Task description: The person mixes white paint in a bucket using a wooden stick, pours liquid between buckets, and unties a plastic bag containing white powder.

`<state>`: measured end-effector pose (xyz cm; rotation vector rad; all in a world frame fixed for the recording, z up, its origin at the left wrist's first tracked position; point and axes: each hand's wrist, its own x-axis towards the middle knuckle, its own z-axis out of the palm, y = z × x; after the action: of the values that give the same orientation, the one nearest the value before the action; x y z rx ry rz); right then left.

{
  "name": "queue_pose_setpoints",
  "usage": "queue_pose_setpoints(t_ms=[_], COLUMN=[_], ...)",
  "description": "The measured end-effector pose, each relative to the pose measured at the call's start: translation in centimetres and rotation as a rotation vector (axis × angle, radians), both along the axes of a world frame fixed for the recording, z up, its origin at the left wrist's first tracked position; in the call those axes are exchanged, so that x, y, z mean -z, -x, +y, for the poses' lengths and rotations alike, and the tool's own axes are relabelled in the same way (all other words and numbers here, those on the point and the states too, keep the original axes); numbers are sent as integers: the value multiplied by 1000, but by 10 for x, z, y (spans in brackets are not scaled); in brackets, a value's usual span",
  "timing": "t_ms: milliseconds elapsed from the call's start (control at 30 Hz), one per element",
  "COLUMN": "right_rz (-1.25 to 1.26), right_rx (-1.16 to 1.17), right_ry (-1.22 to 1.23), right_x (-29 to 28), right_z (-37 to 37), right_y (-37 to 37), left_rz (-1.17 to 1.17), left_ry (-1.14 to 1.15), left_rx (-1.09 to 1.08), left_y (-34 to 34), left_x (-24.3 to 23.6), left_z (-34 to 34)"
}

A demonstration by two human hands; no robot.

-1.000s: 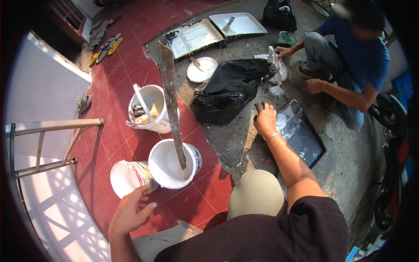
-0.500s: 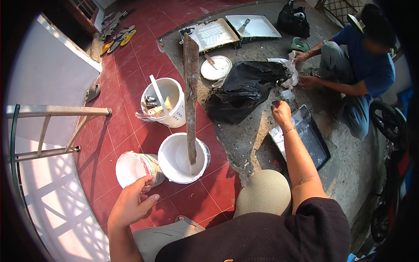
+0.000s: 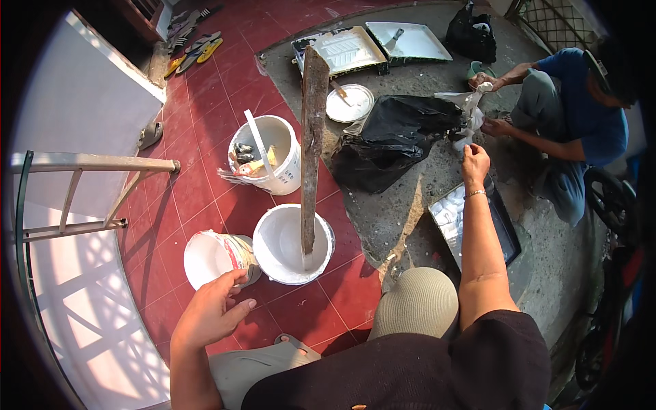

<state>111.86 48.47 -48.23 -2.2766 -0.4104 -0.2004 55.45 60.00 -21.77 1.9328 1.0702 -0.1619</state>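
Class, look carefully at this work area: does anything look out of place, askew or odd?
Yes: a long wooden board stands in a white bucket, rising far above its rim with no hand on it, so it looks precarious. Grey footwear also lies apart from the sandals near the doorway.

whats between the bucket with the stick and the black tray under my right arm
In the head view, only ground shows between the bucket and the black tray: red tiles, then grey concrete with a sunlit strip.
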Motion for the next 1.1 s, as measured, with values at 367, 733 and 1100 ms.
queue_pose_setpoints(t_ms=[367,733,1100], right_rz=[-178,-218,-127], right_rx=[283,380,-284], right_ry=[-92,22,-355], right_x=[-68,-109,-126], right_z=[34,0,-68], right_y=[24,-1,28], left_rz=[60,51,-40], left_ry=[-20,-27,-79], left_rx=[3,2,148], left_y=[2,4,5], left_x=[-4,-6,-9], left_z=[-4,-3,7])
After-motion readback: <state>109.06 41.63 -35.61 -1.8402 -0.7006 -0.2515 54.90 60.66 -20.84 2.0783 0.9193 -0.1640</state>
